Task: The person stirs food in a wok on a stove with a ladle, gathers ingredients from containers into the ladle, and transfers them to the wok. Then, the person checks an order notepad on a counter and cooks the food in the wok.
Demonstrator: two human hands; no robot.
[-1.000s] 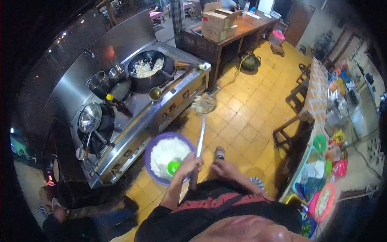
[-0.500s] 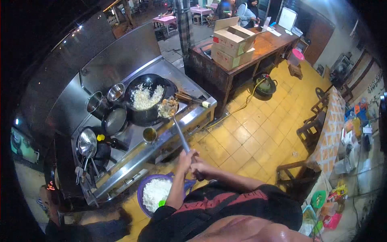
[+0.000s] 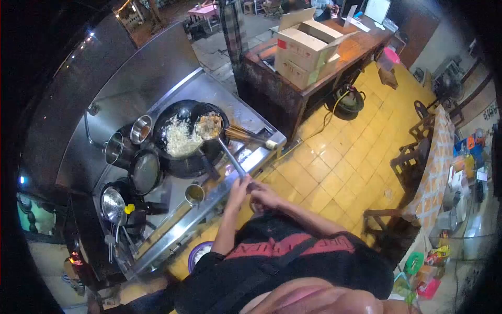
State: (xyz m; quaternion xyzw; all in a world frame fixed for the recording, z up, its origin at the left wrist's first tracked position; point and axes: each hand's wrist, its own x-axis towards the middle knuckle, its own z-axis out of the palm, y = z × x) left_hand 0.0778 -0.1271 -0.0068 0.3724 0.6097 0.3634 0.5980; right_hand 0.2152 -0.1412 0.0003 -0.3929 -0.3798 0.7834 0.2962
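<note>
My left hand is wrapped round the long metal handle of a ladle. Just behind it, my right hand grips the end of the same handle. The ladle's bowl, filled with brownish food, is over the right side of a large black wok. Pale chopped food lies in the wok, and a dark-handled tool leans out over its near rim. Near the stove's front edge stands a metal cup of yellowish liquid.
Pots, a pan and a strainer are on the stove at the left. A purple basin is below its front. Cardboard boxes stand on a wooden counter. Chairs and a cluttered table line the right side.
The ladle has swung from over the floor to above the wok. My right hand has come up from my side onto its handle. The view has shifted toward the stove.
</note>
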